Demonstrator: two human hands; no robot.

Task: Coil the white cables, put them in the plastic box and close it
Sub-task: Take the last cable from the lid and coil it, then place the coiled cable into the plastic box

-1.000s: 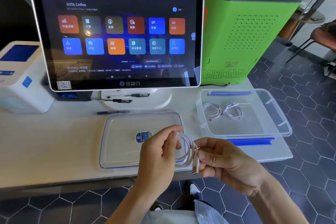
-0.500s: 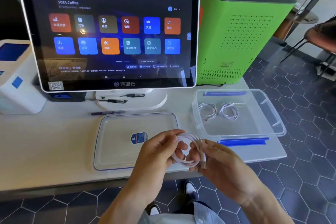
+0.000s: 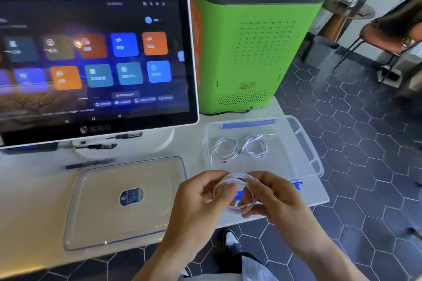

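Observation:
I hold a white cable [image 3: 237, 209] wound into a small coil between both hands, just above the table's front edge. My left hand [image 3: 198, 203] pinches the coil's left side and my right hand [image 3: 276, 201] grips its right side. The clear plastic box [image 3: 306, 143] with blue latches stands open right behind my hands. Two coiled white cables [image 3: 239, 147] lie on its floor. The box's clear lid [image 3: 102, 212], with a blue sticker, lies flat on the table to the left of my hands.
A large touchscreen terminal [image 3: 96, 57] on a white stand fills the back left. A green machine [image 3: 249, 43] stands behind the box. A dark pen [image 3: 86, 164] lies in front of the stand. The white table [image 3: 34, 201] ends just right of the box; dark hexagon floor tiles lie beyond.
My hands have carried the coil to the right, toward the open box, and the loop has been closed up tighter. The camera has also swung to the right.

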